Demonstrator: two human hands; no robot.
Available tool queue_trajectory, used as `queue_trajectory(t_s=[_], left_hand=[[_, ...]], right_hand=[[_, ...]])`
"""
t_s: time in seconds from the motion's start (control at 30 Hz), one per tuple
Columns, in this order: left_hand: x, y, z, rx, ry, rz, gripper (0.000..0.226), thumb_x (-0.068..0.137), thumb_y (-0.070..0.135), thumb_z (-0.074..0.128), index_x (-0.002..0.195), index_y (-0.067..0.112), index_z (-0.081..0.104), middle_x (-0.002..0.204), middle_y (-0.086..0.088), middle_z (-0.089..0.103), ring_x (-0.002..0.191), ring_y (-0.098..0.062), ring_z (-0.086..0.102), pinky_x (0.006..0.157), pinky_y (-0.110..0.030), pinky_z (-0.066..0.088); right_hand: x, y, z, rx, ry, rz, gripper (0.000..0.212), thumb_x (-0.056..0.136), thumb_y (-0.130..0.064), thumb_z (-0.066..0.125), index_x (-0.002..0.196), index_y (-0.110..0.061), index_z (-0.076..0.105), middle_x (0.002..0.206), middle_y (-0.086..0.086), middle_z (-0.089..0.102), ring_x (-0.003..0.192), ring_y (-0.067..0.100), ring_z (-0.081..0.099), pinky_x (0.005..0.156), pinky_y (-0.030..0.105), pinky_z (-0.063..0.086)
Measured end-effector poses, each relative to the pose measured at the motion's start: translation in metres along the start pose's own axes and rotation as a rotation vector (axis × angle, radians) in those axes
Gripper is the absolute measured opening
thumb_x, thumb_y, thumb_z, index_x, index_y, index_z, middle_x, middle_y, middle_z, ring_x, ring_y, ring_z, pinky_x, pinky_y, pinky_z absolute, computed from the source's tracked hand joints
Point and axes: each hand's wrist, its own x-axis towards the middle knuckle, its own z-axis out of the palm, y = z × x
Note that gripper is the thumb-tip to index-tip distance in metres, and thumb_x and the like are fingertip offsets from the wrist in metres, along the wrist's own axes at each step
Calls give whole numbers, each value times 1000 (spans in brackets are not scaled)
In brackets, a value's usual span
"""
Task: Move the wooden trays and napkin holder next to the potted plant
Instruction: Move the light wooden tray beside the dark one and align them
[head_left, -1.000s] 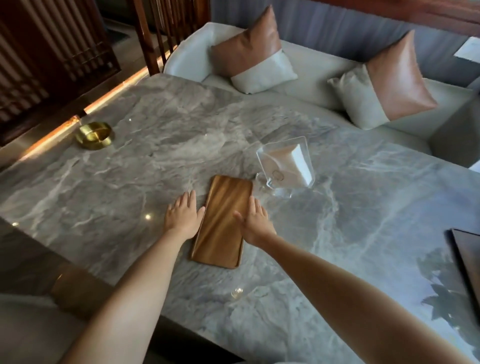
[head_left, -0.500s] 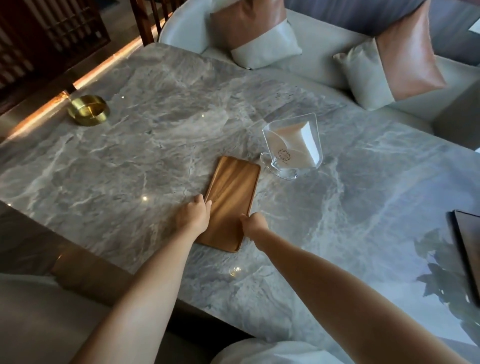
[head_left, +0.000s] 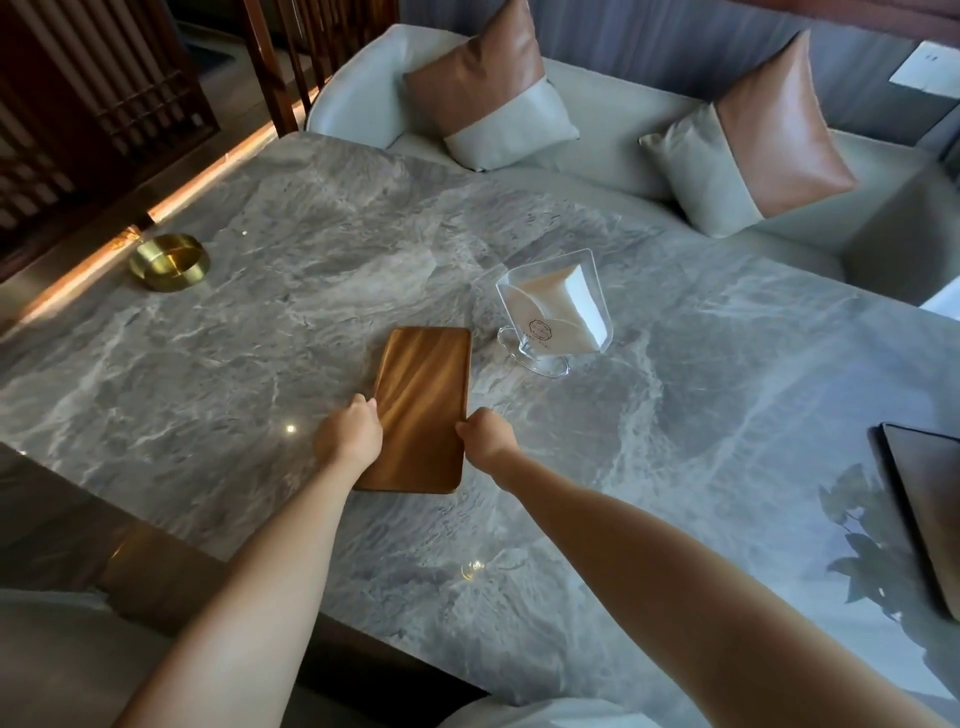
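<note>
Wooden tray (head_left: 422, 405): flat on marble table (head_left: 675, 415).
Left hand (head_left: 347, 434): curled onto tray's left edge.
Right hand (head_left: 485, 434): curled onto its right edge.
Napkin holder (head_left: 555, 312): just beyond the tray, to the right.

We've got both bare arms stretched out forward, forearms angling in toward each other. Our left hand (head_left: 347, 435) is curled into a loose fist, knuckles up, and our right hand (head_left: 485, 435) is curled the same way, the two hands level and a bit apart.

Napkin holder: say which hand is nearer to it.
Right. The right hand grips the tray edge below the napkin holder; the left hand grips the tray's far side.
</note>
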Motion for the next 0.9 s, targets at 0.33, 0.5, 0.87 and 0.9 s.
queue_trajectory(t_s=[0.33,0.5,0.87,0.9], left_hand=[[-4,65,-60,-161,224,109,40,102,22,27,108,-9,52,111,-35,62,104,-49,58,91,-50,46],[-27,138,-87,-102,297,203,42,103,25,24,113,-5,51,117,-30,61,108,-45,57,87,-46,46],[-94,285,-28,-96,203,498,43,103,28,22,109,-4,50,113,-30,63,105,-46,58,86,-47,46],[-102,295,-18,-89,183,522,43,103,28,22,109,-4,50,113,-30,63,105,-45,59,86,-46,46]], right_hand=[[-26,-27,-75,83,164,-252,40,96,-13,38,57,-16,29,63,1,40,80,24,44,70,30,31],[-45,-17,-140,149,315,-325,23,98,-15,36,88,-1,51,90,14,55,90,28,50,75,34,38],[-72,106,-251,265,524,-161,21,97,-17,33,95,-4,50,99,15,54,85,21,46,59,28,34],[-74,120,-256,261,538,-134,20,97,-17,33,93,-5,48,96,13,52,84,22,46,59,28,33]])
